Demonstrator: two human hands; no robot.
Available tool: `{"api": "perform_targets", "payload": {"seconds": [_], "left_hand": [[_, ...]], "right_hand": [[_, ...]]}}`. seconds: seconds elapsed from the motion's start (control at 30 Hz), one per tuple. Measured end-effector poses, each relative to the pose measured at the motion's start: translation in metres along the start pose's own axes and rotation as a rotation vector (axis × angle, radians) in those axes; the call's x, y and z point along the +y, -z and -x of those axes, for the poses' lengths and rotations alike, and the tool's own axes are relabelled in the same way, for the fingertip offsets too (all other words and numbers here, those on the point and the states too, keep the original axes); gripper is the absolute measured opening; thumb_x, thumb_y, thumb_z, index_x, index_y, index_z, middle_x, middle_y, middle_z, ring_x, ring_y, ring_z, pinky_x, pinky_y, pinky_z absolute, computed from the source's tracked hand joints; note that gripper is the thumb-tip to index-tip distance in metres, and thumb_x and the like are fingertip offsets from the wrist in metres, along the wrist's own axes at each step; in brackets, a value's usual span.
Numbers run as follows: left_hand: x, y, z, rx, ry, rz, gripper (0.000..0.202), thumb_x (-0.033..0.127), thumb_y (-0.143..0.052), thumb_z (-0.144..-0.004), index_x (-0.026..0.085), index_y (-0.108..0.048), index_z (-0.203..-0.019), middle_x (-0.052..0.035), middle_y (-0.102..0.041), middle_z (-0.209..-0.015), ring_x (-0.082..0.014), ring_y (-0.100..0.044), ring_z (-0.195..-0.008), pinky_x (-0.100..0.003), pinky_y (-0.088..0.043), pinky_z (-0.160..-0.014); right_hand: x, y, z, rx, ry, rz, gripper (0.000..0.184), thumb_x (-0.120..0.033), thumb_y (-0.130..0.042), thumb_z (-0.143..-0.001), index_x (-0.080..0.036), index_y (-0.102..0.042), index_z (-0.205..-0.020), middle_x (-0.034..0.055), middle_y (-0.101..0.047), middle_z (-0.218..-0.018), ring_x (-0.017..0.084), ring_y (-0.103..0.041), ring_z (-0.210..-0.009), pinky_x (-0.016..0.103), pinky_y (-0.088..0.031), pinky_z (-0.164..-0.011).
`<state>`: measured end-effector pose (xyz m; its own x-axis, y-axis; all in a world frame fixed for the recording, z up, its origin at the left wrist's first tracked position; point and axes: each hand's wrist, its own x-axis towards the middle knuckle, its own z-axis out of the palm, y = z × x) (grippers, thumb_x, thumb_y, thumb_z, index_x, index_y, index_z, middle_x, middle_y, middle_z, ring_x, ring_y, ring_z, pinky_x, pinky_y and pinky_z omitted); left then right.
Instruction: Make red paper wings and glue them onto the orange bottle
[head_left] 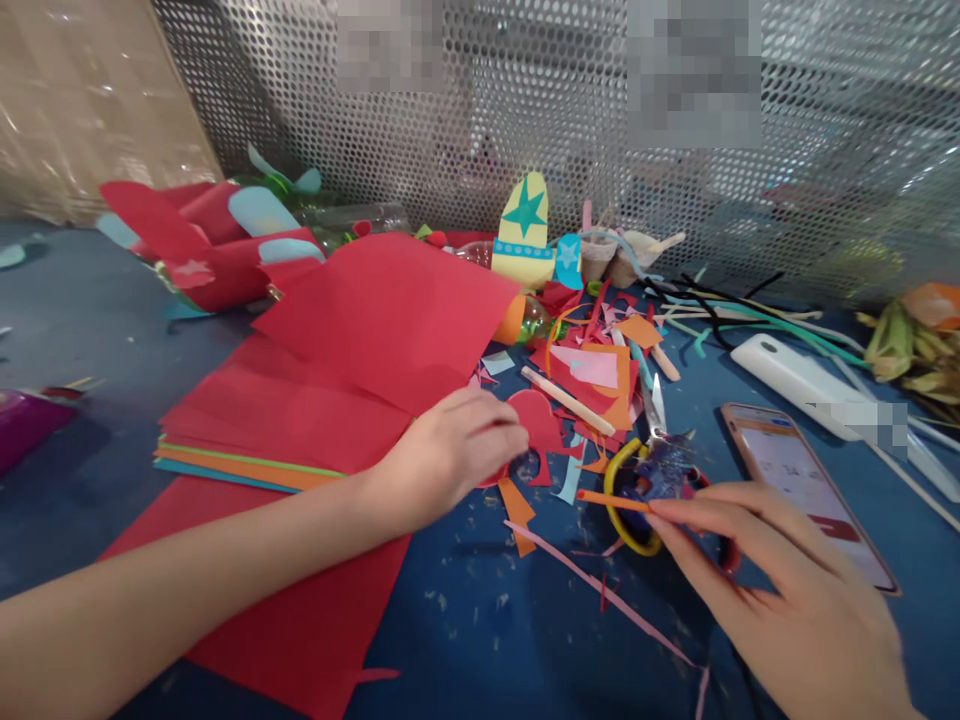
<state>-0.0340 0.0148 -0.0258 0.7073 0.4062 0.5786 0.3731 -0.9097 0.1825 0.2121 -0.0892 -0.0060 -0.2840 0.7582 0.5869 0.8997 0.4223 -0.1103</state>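
Note:
My right hand [780, 580] pinches a thin orange paper strip [611, 499] between thumb and index finger, its free end pointing left. Just beyond those fingertips lie metal scissors [657, 405], a yellow ring [616, 470] and a shiny dark blue thing, partly covered by the hand. My left hand [457, 450] has its fingers curled down over red paper scraps [531, 412]; what sits under the fingertips is hidden. Beneath the left forearm is a stack of red paper sheets [277, 400], with green, orange and blue edges showing.
A phone [825, 500] and a white glue gun-like tool [795, 385] lie at right. Mixed paper scraps [585, 370] cover the middle. Behind stand a red paper-covered model [225, 255], a yellow rocket-like piece [523, 230] and a perforated metal screen [525, 100].

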Motion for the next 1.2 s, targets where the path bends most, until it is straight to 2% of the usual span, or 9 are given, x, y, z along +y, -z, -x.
{"api": "perform_targets", "payload": {"seconds": [0.13, 0.2, 0.27, 0.47, 0.67, 0.93, 1.03, 1.1, 1.2], "left_hand": [[0.043, 0.005, 0.007, -0.086, -0.272, -0.122, 0.021, 0.008, -0.046, -0.09, 0.007, -0.068, -0.09, -0.0084, -0.07, -0.078, -0.0179, -0.063, -0.07, -0.029, -0.056, -0.066], [0.059, 0.003, 0.013, -0.124, -0.305, -0.106, 0.022, 0.009, -0.046, -0.09, 0.008, -0.068, -0.088, -0.0098, -0.07, -0.082, -0.0172, -0.064, -0.069, -0.028, -0.057, -0.064], [0.067, 0.0, 0.019, -0.178, -0.244, -0.098, 0.02, 0.011, -0.047, -0.091, 0.009, -0.067, -0.092, -0.0099, -0.07, -0.08, -0.0165, -0.065, -0.07, -0.027, -0.058, -0.065], [0.063, 0.001, 0.04, -0.191, -0.154, -0.028, 0.023, 0.026, -0.05, -0.093, 0.01, -0.067, -0.095, -0.0084, -0.074, -0.091, -0.018, -0.068, -0.084, -0.028, -0.059, -0.074], [0.058, 0.006, 0.049, -0.183, -0.12, 0.07, 0.02, 0.02, -0.05, -0.093, 0.011, -0.067, -0.101, -0.0037, -0.074, -0.099, -0.0141, -0.066, -0.098, -0.023, -0.055, -0.088], [0.054, 0.005, 0.042, -0.223, -0.154, 0.158, 0.025, 0.012, -0.047, -0.093, 0.015, -0.068, -0.08, -0.0024, -0.075, -0.093, -0.0141, -0.066, -0.096, -0.03, -0.049, -0.1], [0.054, 0.006, 0.04, -0.228, -0.044, 0.289, 0.017, 0.009, -0.05, -0.091, 0.011, -0.066, -0.088, -0.0034, -0.075, -0.089, -0.0138, -0.065, -0.097, -0.029, -0.045, -0.104], [0.053, 0.006, 0.038, -0.241, 0.075, 0.391, 0.013, 0.008, -0.052, -0.089, 0.01, -0.064, -0.094, -0.0045, -0.074, -0.092, -0.0139, -0.065, -0.098, -0.027, -0.047, -0.101], [0.051, 0.007, 0.035, -0.276, 0.124, 0.454, 0.016, 0.006, -0.05, -0.088, 0.012, -0.061, -0.099, -0.0046, -0.073, -0.095, -0.0154, -0.064, -0.1, -0.027, -0.05, -0.096]], "right_hand": [[-0.001, 0.002, -0.001, -0.027, -0.016, 0.005, 0.017, -0.026, -0.051, -0.093, -0.02, -0.062, -0.082, 0.0014, -0.059, -0.077, 0.011, -0.059, -0.069, 0.022, -0.044, -0.075], [-0.003, 0.001, -0.002, -0.067, -0.012, -0.031, 0.021, -0.028, -0.047, -0.095, -0.021, -0.062, -0.082, 0.0005, -0.059, -0.076, 0.01, -0.061, -0.068, 0.021, -0.045, -0.073], [-0.006, 0.0, -0.003, -0.102, -0.008, -0.076, 0.023, -0.029, -0.045, -0.095, -0.022, -0.061, -0.082, -0.0007, -0.06, -0.073, 0.009, -0.062, -0.067, 0.02, -0.046, -0.071], [-0.011, -0.001, 0.001, -0.199, -0.021, -0.151, 0.021, -0.029, -0.045, -0.095, -0.022, -0.061, -0.084, -0.0008, -0.061, -0.074, 0.01, -0.064, -0.067, 0.019, -0.05, -0.067], [-0.016, -0.006, 0.004, -0.328, 0.022, -0.23, 0.03, -0.025, -0.039, -0.098, -0.02, -0.063, -0.079, -0.0002, -0.063, -0.072, 0.008, -0.065, -0.064, 0.017, -0.052, -0.062], [-0.009, 0.006, 0.001, -0.369, 0.253, -0.054, 0.046, -0.017, -0.026, -0.101, -0.019, -0.066, -0.077, -0.0011, -0.067, -0.071, 0.01, -0.063, -0.067, 0.021, -0.051, -0.067], [-0.01, 0.006, 0.003, -0.365, 0.396, 0.035, 0.061, -0.007, -0.015, -0.099, -0.019, -0.069, -0.074, -0.0002, -0.068, -0.07, 0.012, -0.06, -0.067, 0.027, -0.047, -0.067], [-0.013, 0.004, 0.003, -0.379, 0.408, 0.048, 0.064, -0.004, -0.012, -0.098, -0.018, -0.07, -0.074, 0.0002, -0.069, -0.071, 0.013, -0.059, -0.067, 0.029, -0.045, -0.068], [-0.017, 0.0, 0.001, -0.381, 0.39, 0.031, 0.062, -0.003, -0.013, -0.097, -0.016, -0.07, -0.076, 0.0006, -0.069, -0.071, 0.014, -0.057, -0.067, 0.031, -0.042, -0.07]]}}
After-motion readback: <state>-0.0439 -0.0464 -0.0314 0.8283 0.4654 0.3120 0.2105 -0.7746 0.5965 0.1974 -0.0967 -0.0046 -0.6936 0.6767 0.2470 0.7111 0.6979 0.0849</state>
